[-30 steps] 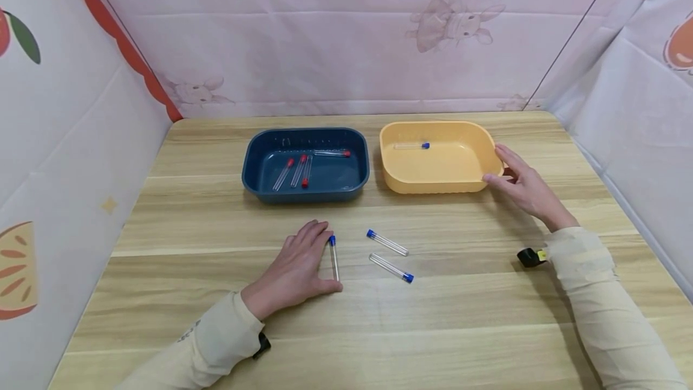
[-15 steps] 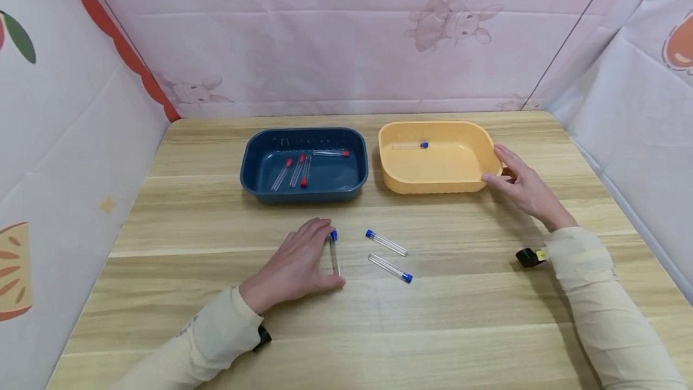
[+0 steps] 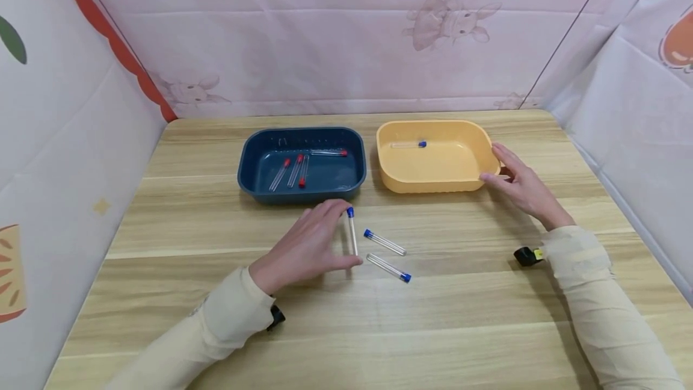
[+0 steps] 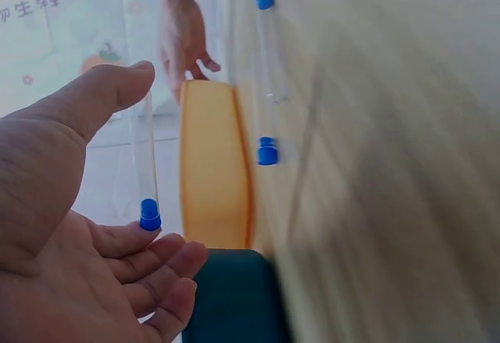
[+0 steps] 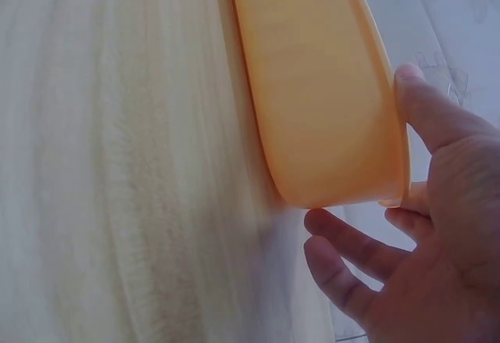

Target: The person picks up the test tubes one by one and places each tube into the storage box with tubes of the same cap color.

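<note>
My left hand pinches a clear test tube with a blue cap lengthwise, raised above the table. In the left wrist view the thumb sits at the tube's bare end and a fingertip at the blue cap. On the table just right of that hand lie two more blue-capped test tubes, one farther back and one nearer. My right hand grips the right end of the yellow tub, thumb at the near rim and fingers around the side. One blue-capped tube lies inside it.
Left of the yellow tub stands a dark blue tub holding several red-capped test tubes. Both stand toward the back of the wooden table. Printed cloth walls close in the back and sides.
My left hand has lifted its test tube and moved right and farther back, close to the two lying tubes. The right hand has stayed on the yellow tub.
</note>
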Tool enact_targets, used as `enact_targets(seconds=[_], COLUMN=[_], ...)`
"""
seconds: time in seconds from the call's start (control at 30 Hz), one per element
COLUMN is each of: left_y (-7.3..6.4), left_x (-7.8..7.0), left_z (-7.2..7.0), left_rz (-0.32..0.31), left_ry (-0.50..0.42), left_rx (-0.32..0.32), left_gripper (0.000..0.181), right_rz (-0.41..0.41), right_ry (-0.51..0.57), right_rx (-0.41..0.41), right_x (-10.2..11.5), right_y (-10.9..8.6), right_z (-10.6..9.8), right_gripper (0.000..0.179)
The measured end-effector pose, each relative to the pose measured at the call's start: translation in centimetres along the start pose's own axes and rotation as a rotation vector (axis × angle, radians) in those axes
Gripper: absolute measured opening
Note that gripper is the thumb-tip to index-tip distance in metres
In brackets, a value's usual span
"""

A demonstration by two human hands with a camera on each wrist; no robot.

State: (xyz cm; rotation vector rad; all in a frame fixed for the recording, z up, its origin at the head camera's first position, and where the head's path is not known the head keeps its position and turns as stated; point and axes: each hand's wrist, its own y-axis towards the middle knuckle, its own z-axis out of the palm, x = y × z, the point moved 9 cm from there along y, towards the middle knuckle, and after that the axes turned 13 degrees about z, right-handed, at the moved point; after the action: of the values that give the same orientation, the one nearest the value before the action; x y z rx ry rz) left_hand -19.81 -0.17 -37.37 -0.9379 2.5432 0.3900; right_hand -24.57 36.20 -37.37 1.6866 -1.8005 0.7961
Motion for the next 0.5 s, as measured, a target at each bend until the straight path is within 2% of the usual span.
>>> enact_targets(seconds=[0.2, 0.5], left_y=[2.0, 5.6], left_x=[-1.0, -1.5], left_z=[-0.9, -1.9], left_rz=[0.043, 0.02], left_ry=[-0.015, -0.056], left_rx=[-0.015, -0.028], left_gripper=[0.095, 0.099], right_rz=[-0.007, -0.014], right_ry=[-0.025, -0.003], right_rx=[-0.009, -0.009], right_x=[-2.4, -2.5], right_y=[1.0, 1.1], right_z=[0.1, 0.1], right_gripper=[0.071, 0.071])
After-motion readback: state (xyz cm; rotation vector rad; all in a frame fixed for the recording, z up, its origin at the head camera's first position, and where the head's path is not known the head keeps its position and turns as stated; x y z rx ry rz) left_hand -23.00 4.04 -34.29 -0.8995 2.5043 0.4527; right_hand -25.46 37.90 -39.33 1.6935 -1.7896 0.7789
